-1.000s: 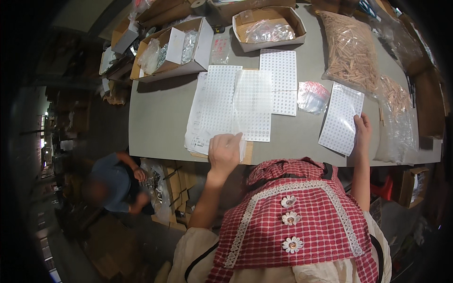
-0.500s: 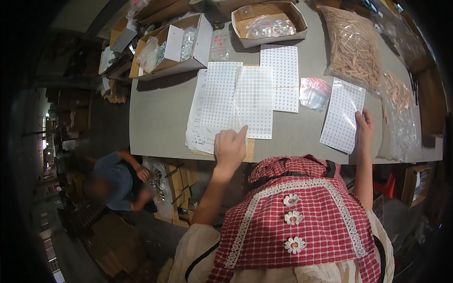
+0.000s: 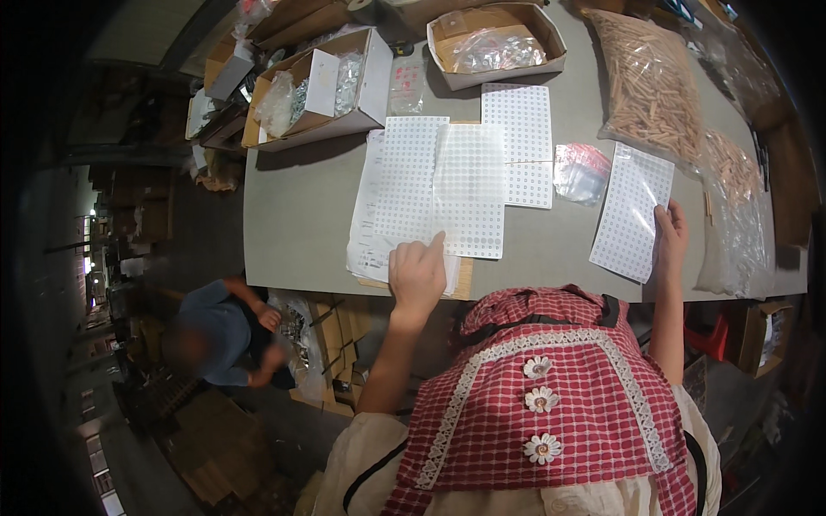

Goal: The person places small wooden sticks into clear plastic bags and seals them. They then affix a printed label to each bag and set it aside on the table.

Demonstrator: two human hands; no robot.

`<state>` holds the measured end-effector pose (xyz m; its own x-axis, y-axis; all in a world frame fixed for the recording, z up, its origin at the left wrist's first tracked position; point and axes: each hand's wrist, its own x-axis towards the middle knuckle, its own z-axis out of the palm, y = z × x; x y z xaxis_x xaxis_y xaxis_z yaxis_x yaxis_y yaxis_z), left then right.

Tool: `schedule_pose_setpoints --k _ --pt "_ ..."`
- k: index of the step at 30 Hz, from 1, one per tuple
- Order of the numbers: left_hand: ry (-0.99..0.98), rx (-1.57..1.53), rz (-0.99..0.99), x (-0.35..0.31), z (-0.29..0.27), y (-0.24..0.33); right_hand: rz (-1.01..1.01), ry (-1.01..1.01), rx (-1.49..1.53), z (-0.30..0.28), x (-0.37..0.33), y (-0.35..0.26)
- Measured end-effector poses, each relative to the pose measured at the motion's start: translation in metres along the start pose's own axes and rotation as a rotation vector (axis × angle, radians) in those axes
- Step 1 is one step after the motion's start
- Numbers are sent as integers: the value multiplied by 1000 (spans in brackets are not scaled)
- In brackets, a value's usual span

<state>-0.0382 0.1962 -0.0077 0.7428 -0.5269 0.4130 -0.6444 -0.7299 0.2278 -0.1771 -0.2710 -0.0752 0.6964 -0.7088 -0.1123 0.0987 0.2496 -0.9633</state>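
Note:
My left hand (image 3: 418, 277) rests at the lower edge of a sticker sheet (image 3: 469, 185) with rows of small round stickers. Its index finger reaches out onto the sheet's lower left part, the other fingers are bent, and nothing shows in it. A second white sticker sheet (image 3: 411, 172) lies just left of it, over some papers. On the right, my right hand (image 3: 672, 225) grips the right edge of a glossy printed sticker sheet (image 3: 632, 211), which is tilted on the table. Another sheet (image 3: 518, 120) lies farther back, with a band across it.
Small clear bags (image 3: 580, 174) lie between the sheets. Behind stand an open carton (image 3: 497, 43) of plastic packets and a divided box (image 3: 366, 86) of hardware. Bags of wooden dowels (image 3: 650, 86) fill the right. A person (image 3: 219, 331) sits at the left, below the grey table (image 3: 301, 224).
My left index finger has slid slightly left on the sheet. My right hand keeps its hold on the right sheet. The whole view has shifted a little.

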Motion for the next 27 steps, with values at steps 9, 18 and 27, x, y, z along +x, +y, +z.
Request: schedule_pose_setpoints --k 9,18,27 --pt "20 -13 -37 4 -4 -6 -23 -20 -28 -3 0 3" --pt "12 -77 -95 2 1 -7 -27 -3 -30 0 0 3" --pt "44 -74 -64 7 0 -9 -41 -22 -19 -4 3 8"
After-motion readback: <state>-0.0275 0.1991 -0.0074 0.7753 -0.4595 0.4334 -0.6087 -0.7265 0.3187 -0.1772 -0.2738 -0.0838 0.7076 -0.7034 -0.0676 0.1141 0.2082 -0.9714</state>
